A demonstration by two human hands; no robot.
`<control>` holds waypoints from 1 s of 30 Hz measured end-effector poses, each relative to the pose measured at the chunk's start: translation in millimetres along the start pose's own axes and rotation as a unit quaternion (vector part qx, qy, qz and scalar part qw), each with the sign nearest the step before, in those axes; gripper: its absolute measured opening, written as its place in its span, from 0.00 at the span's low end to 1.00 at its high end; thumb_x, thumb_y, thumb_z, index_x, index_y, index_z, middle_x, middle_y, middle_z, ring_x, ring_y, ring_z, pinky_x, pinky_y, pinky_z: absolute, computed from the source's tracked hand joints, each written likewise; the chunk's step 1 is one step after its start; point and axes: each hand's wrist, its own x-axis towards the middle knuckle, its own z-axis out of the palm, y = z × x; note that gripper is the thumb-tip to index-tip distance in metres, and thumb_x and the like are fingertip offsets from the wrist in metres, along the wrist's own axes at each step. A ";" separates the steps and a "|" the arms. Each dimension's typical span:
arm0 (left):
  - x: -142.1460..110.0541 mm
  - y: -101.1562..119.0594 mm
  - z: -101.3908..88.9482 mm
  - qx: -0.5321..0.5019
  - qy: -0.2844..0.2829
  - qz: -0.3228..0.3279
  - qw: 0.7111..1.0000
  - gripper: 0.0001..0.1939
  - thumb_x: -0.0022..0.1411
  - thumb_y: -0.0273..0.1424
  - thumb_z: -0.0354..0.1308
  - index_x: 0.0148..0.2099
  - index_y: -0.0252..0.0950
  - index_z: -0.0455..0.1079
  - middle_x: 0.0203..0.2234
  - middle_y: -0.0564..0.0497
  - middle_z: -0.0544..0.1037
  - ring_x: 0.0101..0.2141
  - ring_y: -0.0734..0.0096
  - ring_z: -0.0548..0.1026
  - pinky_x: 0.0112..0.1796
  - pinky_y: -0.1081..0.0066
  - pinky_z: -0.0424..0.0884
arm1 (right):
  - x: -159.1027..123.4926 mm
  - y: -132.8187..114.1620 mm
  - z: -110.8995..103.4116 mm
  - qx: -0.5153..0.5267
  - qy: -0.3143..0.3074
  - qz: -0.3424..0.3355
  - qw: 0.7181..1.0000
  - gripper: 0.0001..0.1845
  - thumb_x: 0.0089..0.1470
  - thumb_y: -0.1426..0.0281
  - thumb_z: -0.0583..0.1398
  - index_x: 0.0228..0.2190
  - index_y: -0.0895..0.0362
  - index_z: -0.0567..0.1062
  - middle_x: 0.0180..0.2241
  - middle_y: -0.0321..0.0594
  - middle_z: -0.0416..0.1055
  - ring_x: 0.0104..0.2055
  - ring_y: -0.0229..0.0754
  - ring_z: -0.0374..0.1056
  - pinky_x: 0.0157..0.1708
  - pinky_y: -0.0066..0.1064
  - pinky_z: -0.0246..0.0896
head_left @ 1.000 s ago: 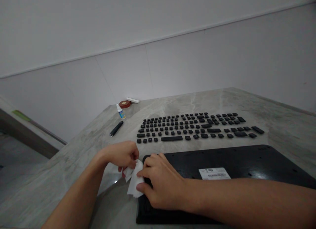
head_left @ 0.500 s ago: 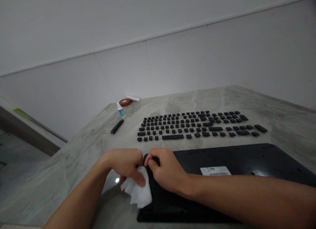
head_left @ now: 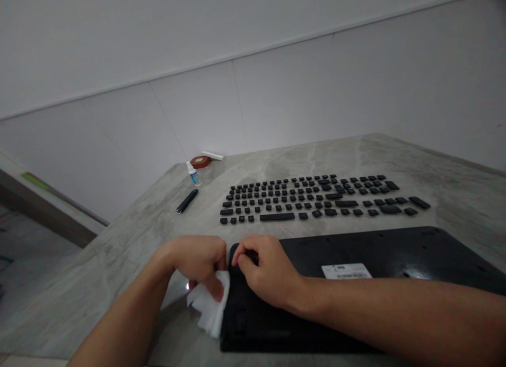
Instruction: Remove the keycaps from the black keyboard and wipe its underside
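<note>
A black keyboard base (head_left: 300, 325) lies underside up at the front of the table, with a white label (head_left: 346, 271) on it. My left hand (head_left: 200, 261) pinches a crumpled white tissue (head_left: 211, 309) against the base's left edge, thumb on top. My right hand (head_left: 266, 269) rests on the base near its upper left corner, its fingers curled in and the thumb close to the index fingertip. No object shows inside that curl. Beyond the base, loose black keycaps (head_left: 276, 216) are laid out in rows like a keyboard.
Left of the keycaps lies a slim black tool (head_left: 187, 201). Behind it stands a small white spray bottle (head_left: 193, 174), near a reddish-brown round object (head_left: 200, 162) and a white strip (head_left: 212, 155) by the wall. The grey marble-patterned table (head_left: 134, 224) has its edge at left.
My right hand has come off the tissue and curled onto the base. My left hand took the tissue over the base's left rim, then drew it back left along the edge.
</note>
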 end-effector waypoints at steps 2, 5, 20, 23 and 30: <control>1.4 -7.9 -6.3 -0.002 0.029 -0.004 1.000 0.13 0.51 0.33 0.67 0.21 0.35 0.69 0.11 0.58 0.67 0.13 0.74 0.67 0.14 0.79 0.59 | -5.7 -6.1 -1.3 -0.092 -0.067 -0.049 0.992 0.08 0.43 0.77 0.59 0.20 0.60 0.78 0.21 0.41 0.76 0.23 0.40 0.69 0.28 0.31 0.57; 3.9 -13.1 -10.4 -0.007 0.032 -0.004 0.999 0.11 0.50 0.33 0.66 0.22 0.35 0.70 0.13 0.56 0.69 0.14 0.74 0.68 0.15 0.79 0.61 | -14.0 -15.7 -1.0 -0.239 -0.157 -0.133 0.949 0.07 0.42 0.71 0.60 0.18 0.61 0.76 0.20 0.45 0.76 0.22 0.45 0.69 0.33 0.39 0.59; 11.7 -12.5 -7.4 -0.008 0.011 0.017 1.000 0.24 0.50 0.47 0.67 0.18 0.34 0.65 0.11 0.55 0.68 0.14 0.73 0.67 0.14 0.78 0.59 | -26.8 -22.9 1.8 -0.338 -0.202 -0.222 0.892 0.10 0.49 0.70 0.59 0.25 0.62 0.78 0.25 0.49 0.77 0.26 0.50 0.71 0.40 0.50 0.62; 13.3 -11.8 -6.7 -0.006 0.008 0.012 1.000 0.24 0.50 0.47 0.67 0.19 0.35 0.66 0.11 0.55 0.68 0.14 0.72 0.68 0.14 0.77 0.58 | -24.1 -20.0 1.8 -0.296 -0.193 -0.162 0.921 0.10 0.48 0.70 0.57 0.23 0.61 0.77 0.24 0.46 0.77 0.23 0.45 0.69 0.34 0.41 0.60; 8.2 -6.5 -4.3 0.021 0.040 0.022 0.999 0.22 0.52 0.44 0.67 0.19 0.35 0.65 0.11 0.56 0.66 0.14 0.72 0.66 0.16 0.75 0.57 | -25.7 -13.0 3.4 0.004 -0.133 -0.134 0.982 0.09 0.40 0.72 0.56 0.13 0.57 0.65 0.13 0.33 0.62 0.18 0.34 0.55 0.23 0.29 0.48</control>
